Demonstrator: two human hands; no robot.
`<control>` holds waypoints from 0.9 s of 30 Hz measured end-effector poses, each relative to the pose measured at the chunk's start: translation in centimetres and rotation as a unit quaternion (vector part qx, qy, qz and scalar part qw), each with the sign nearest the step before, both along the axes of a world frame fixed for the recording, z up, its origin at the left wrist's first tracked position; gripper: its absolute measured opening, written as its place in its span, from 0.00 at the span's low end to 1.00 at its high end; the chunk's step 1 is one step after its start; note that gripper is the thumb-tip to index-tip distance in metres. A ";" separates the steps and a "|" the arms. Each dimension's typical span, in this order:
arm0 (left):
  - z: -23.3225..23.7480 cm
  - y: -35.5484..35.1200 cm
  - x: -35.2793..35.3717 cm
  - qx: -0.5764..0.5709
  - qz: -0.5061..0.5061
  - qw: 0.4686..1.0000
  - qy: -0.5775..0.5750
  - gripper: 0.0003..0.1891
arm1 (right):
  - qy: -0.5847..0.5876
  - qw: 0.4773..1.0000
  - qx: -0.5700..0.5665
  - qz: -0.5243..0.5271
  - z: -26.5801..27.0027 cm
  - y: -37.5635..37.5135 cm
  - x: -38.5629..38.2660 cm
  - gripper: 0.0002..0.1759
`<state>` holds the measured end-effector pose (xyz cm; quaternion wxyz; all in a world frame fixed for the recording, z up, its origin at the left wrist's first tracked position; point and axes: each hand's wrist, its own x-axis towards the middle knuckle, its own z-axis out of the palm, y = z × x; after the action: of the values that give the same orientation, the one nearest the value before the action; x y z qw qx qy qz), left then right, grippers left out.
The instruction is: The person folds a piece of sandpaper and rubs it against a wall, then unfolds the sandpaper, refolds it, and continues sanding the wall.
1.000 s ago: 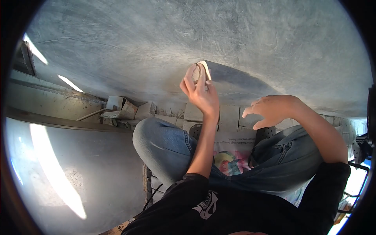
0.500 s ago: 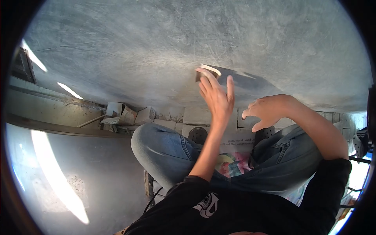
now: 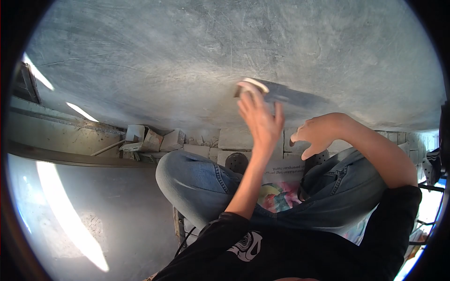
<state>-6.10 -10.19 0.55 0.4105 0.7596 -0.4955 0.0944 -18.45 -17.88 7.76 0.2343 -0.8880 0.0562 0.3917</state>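
Note:
My left hand (image 3: pixel 262 119) reaches up to the grey wall (image 3: pixel 154 61), its fingers over a sanding block (image 3: pixel 255 84) that lies against the surface. The block has a cream edge and a darker brown side. Motion smears the fingertips a little, and the thumb sticks out to the right. My right hand (image 3: pixel 318 133) hovers over my right knee, below and to the right of the block. Its fingers bend loosely, the thumb stands apart, and I see nothing in it.
Broken bricks and blocks (image 3: pixel 161 139) line the wall's foot at left. A ledge (image 3: pixel 70 157) runs along the left side. Between my jeans-clad legs (image 3: pixel 197 180) lies a printed sheet (image 3: pixel 283 173). Dark clogs (image 3: pixel 236 161) are on my feet. Sunlight falls in bright strips.
My left hand and the sanding block have shifted slightly to the right along the wall. My right hand has stayed almost where it was.

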 end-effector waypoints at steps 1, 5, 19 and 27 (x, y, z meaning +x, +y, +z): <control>-0.2 0.0 -0.7 -0.001 0.002 1.000 0.000 0.42 | 0.006 1.000 -0.002 0.002 -0.1 0.0 0.0 0.29; 0.0 0.1 0.2 0.034 -0.020 0.999 -0.016 0.43 | -0.007 1.000 -0.022 0.001 -0.6 0.0 0.1 0.29; 1.8 0.5 0.4 0.021 0.088 0.996 -0.007 0.47 | -0.038 0.999 -0.001 -0.018 -0.5 -0.9 -0.9 0.30; 1.4 0.2 0.5 0.071 0.092 0.993 0.021 0.44 | 0.002 0.999 -0.021 -0.047 0.4 -1.1 -0.5 0.30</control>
<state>-5.62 -10.01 1.97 0.3554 0.8311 -0.4201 0.0810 -18.97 -18.96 8.18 0.2336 -0.8883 0.1066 0.3807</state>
